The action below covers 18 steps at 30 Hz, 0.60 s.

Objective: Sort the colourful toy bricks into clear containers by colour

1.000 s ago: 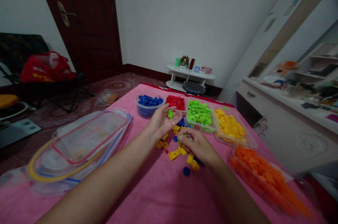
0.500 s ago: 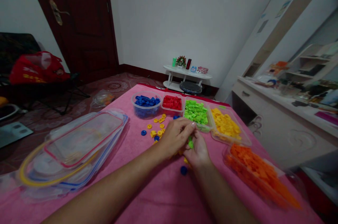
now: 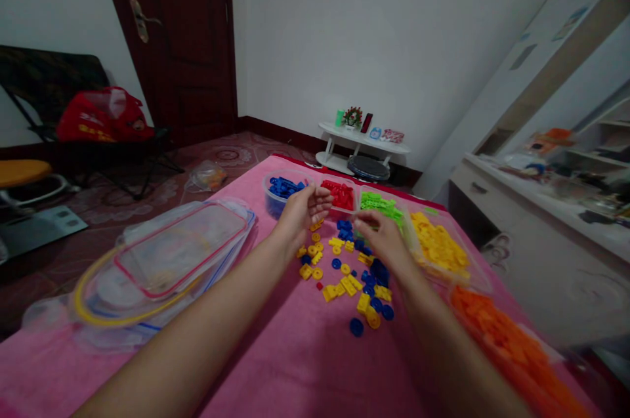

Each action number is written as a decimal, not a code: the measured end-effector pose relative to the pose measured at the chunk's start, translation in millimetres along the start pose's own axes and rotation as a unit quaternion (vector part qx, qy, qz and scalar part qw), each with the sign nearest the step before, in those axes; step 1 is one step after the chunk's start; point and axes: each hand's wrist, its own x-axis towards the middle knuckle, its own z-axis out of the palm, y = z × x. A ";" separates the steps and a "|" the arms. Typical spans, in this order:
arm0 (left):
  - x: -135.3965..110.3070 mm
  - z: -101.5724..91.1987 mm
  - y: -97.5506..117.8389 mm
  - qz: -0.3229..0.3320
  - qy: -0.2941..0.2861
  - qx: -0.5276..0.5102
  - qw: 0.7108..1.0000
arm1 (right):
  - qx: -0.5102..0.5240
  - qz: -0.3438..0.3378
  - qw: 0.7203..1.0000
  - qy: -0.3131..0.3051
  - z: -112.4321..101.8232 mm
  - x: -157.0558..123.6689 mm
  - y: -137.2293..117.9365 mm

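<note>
My left hand (image 3: 304, 213) is raised with its fingers apart and nothing visible in it. It is in front of the round tub of blue pieces (image 3: 285, 187) and the box of red pieces (image 3: 339, 195). Beside the box of green pieces (image 3: 380, 206), my right hand (image 3: 382, 234) has its fingers curled towards the thumb; anything between them is hidden. Below and between both hands, loose yellow blocks (image 3: 350, 285) and blue wheels (image 3: 357, 327) lie scattered on the pink cloth (image 3: 295, 352), with a tiny red piece (image 3: 319, 286) among them.
Right of my right hand stand a box of yellow pieces (image 3: 440, 244) and a container of orange pieces (image 3: 514, 346). Clear lids (image 3: 182, 247) are stacked at the left. Beyond the table are a white shelf (image 3: 364, 138) and a chair holding a red bag (image 3: 103, 116).
My hands, together around a green piece before, have parted: the left went left and up, the right up towards the green box. The scattered pieces now show, and the view has turned left.
</note>
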 end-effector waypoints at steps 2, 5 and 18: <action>1.2 -1.3 1.0 -0.030 0.010 -0.040 0.999 | -0.105 -0.035 0.981 -0.158 21.5 -30.3 -17.3; 1.2 -1.6 1.6 -0.045 0.026 -0.063 0.997 | -0.283 -0.054 0.930 -0.226 46.2 -66.8 -36.2; 1.8 -3.2 3.5 -0.032 0.023 -0.052 0.998 | -0.356 -0.125 0.877 -0.297 43.4 -54.9 -49.1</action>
